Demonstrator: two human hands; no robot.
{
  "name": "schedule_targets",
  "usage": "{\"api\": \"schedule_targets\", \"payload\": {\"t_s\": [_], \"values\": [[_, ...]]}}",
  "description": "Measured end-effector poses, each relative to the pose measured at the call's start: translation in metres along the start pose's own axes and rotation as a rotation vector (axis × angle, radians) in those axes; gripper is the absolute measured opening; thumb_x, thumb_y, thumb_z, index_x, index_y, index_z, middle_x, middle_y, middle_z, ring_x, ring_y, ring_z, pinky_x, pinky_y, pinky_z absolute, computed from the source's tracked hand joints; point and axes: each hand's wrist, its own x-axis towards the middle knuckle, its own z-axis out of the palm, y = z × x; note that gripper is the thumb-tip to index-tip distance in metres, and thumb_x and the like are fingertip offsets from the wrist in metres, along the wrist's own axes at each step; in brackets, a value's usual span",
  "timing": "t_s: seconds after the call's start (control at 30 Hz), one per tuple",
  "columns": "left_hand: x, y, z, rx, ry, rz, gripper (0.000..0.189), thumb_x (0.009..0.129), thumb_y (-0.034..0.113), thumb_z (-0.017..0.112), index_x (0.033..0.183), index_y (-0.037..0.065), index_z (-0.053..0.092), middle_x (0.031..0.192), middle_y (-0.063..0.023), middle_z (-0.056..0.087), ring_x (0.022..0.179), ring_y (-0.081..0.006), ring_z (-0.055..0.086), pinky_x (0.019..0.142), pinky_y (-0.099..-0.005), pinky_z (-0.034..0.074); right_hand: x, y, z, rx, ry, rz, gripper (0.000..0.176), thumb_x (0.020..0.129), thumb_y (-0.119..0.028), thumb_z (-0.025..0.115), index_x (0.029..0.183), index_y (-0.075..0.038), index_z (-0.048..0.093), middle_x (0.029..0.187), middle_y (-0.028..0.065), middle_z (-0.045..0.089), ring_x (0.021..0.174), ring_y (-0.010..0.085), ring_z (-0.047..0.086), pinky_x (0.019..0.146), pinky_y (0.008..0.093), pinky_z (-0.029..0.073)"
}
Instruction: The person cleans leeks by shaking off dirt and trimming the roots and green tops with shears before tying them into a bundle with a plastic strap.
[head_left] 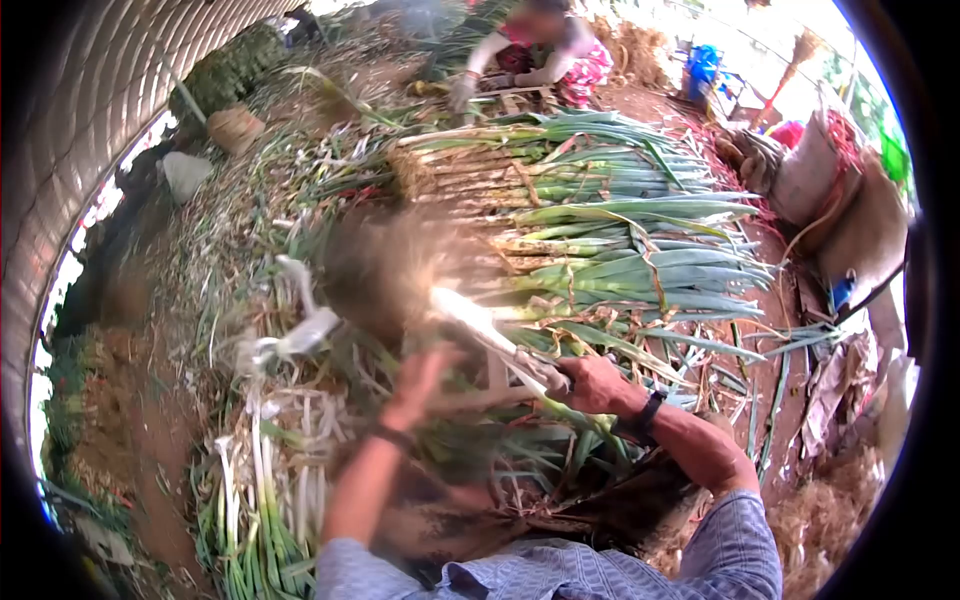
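My right hand (590,384) is closed round the stalk of a leek (475,322), whose white end points up and to the left. The leek's root end is smeared into a brown blur. Near the leek's lower left side is my left hand (425,378), blurred by motion, so its fingers cannot be made out. Beyond both hands lies a wide pile of untrimmed leeks (610,215), roots to the left and green leaves to the right. Cleaned leeks (265,490) with white stems lie at the lower left.
A co-worker (535,50) crouches beyond the pile, arms reaching down. Leaf scraps (240,230) cover the ground at the left. Sacks (850,200) stand at the right, near a blue object (704,64). Root scraps (825,510) lie at the lower right.
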Motion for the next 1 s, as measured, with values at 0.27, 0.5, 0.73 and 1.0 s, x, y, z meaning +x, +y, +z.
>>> {"api": "schedule_targets", "payload": {"t_s": [0.27,0.5,0.73,1.0], "values": [[0.019,-0.027,0.106,-1.194,0.161,0.08,0.057,0.098,0.057,0.05,0.135,0.013,0.047,0.105,-0.0045,0.057,0.09,-0.0199,0.057,0.078,-0.0408,0.053,-0.01,-0.004,-0.004,-0.131,0.14,-0.032,0.034,0.093,-0.04,0.061,0.087,-0.007,0.067,0.062,0.0176,0.062,0.056,0.0396,0.061,0.051,0.0476,0.048],[0.001,-0.002,0.107,-1.094,0.307,0.012,0.051,0.098,0.052,0.054,0.125,0.009,0.052,0.091,-0.0055,0.06,0.077,-0.0221,0.062,0.067,-0.0409,0.055,-0.015,0.01,0.0,-0.101,0.051,0.079,0.027,0.087,-0.034,0.063,0.094,-0.009,0.069,0.067,0.0174,0.065,0.06,0.0391,0.062,0.055,0.0487,0.048],[0.0,-0.035,0.106,-1.034,0.339,-0.016,0.036,0.102,0.047,0.049,0.117,0.014,0.053,0.097,-0.0042,0.059,0.09,-0.0226,0.061,0.074,-0.0454,0.057,-0.009,-0.002,-0.01,-0.142,0.093,-0.061,0.039,0.092,-0.044,0.06,0.081,-0.006,0.066,0.064,0.0193,0.062,0.06,0.0409,0.061,0.055,0.0491,0.047],[0.008,-0.02,0.106,-0.964,0.341,0.026,0.036,0.102,0.046,0.048,0.118,0.015,0.054,0.084,-0.0044,0.061,0.075,-0.022,0.063,0.06,-0.0418,0.055,-0.012,-0.014,-0.014,-0.104,0.119,-0.119,0.04,0.09,-0.044,0.062,0.081,-0.006,0.064,0.061,0.0194,0.059,0.059,0.0419,0.06,0.056,0.0505,0.048]]}}
